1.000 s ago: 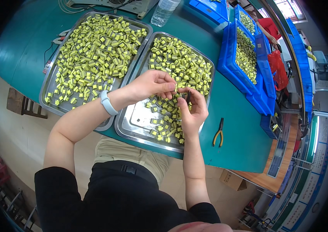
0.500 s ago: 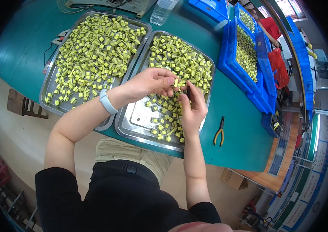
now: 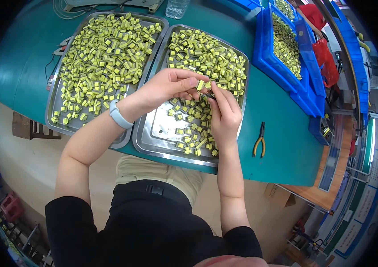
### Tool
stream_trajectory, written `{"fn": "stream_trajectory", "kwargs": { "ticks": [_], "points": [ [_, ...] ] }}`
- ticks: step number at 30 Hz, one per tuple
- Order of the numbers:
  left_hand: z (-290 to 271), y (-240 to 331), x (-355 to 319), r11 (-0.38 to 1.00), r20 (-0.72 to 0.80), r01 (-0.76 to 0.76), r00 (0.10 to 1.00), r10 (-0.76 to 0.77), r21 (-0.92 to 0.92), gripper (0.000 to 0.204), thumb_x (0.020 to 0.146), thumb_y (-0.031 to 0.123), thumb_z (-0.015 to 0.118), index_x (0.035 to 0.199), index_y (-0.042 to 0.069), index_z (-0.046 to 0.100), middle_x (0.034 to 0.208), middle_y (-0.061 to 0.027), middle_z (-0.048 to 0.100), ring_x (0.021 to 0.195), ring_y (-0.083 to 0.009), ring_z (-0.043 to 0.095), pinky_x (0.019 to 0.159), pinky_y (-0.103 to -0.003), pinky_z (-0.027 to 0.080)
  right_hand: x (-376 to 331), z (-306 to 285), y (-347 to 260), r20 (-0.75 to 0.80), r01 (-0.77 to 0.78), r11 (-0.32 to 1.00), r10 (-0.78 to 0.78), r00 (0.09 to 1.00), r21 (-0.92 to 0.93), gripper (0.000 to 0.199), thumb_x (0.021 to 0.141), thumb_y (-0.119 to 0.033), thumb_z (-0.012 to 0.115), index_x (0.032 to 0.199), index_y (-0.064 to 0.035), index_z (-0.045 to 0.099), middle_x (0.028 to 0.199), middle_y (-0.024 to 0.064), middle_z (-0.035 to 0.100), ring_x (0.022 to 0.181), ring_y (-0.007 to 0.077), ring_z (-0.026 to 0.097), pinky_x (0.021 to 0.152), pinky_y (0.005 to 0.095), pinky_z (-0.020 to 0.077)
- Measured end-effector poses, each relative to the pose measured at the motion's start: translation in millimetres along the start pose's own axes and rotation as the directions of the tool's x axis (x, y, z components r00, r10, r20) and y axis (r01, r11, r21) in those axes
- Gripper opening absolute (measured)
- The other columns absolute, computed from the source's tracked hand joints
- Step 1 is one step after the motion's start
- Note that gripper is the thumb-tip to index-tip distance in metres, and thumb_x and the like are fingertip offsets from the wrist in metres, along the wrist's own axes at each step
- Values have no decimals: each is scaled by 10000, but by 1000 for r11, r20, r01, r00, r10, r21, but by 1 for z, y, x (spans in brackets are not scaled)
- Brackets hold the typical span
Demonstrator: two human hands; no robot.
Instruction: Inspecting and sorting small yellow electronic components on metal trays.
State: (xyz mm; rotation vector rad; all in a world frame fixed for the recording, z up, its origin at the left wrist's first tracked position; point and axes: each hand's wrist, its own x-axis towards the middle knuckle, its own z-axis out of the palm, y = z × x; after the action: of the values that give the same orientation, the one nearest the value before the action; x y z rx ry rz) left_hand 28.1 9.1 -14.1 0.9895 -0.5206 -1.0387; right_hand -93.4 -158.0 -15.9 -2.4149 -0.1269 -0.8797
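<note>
Over the right-hand metal tray (image 3: 153,152), my left hand (image 3: 171,86) pinches a small yellow-taped transformer (image 3: 200,85) between thumb and fingers. My right hand (image 3: 226,107) is closed beside it, fingertips almost meeting the left ones. A small dark thing (image 3: 210,95) shows between the right fingers, too hidden to name. Below both hands, many loose yellow-taped transformers (image 3: 207,55) lie heaped in the tray, with bare metal at its near left. A second metal tray (image 3: 57,123), to the left, holds a wide spread of the same pieces.
Yellow-handled pliers (image 3: 259,140) lie on the green table (image 3: 282,162) to the right. Blue bins (image 3: 264,58) of similar pieces stand at the far right. A clear bottle (image 3: 177,8) and an equipment case (image 3: 113,3) are at the back. Another person's arm (image 3: 311,26) shows beyond the bins.
The view has shifted slightly, so the trays sit higher and the pliers farther right. Both hands stay together over the tray; the right fingertips have come closer to the piece in my left hand.
</note>
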Motion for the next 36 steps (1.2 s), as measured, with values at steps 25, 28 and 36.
{"fn": "stream_trajectory", "kwargs": {
  "ticks": [25,28,36],
  "points": [
    [0,-1,-2,979,-60,9,998,3,204,367,994,264,542,1270,30,602,1017,-42,676,856,-91,645,724,-208,493,-1,2,0,50,10,1000,-9,999,-23,371,781,70,659,1140,-20,668,959,150,680,825,286,665,694,353,531],
    [-1,-3,-1,976,-60,10,998,4,220,360,994,255,540,1268,31,604,1003,-41,677,852,-89,642,723,-208,493,0,2,-1,51,31,999,-30,998,-34,368,775,72,661,1131,-22,673,951,148,683,820,283,668,691,349,532],
    [-2,-4,-1,976,-52,32,998,-22,214,368,993,261,540,1272,28,600,1000,-42,675,840,-81,631,729,-199,484,1,-1,-3,78,36,997,-30,996,-71,358,762,77,664,1103,-27,688,923,139,690,801,277,673,681,340,531]
  ]
}}
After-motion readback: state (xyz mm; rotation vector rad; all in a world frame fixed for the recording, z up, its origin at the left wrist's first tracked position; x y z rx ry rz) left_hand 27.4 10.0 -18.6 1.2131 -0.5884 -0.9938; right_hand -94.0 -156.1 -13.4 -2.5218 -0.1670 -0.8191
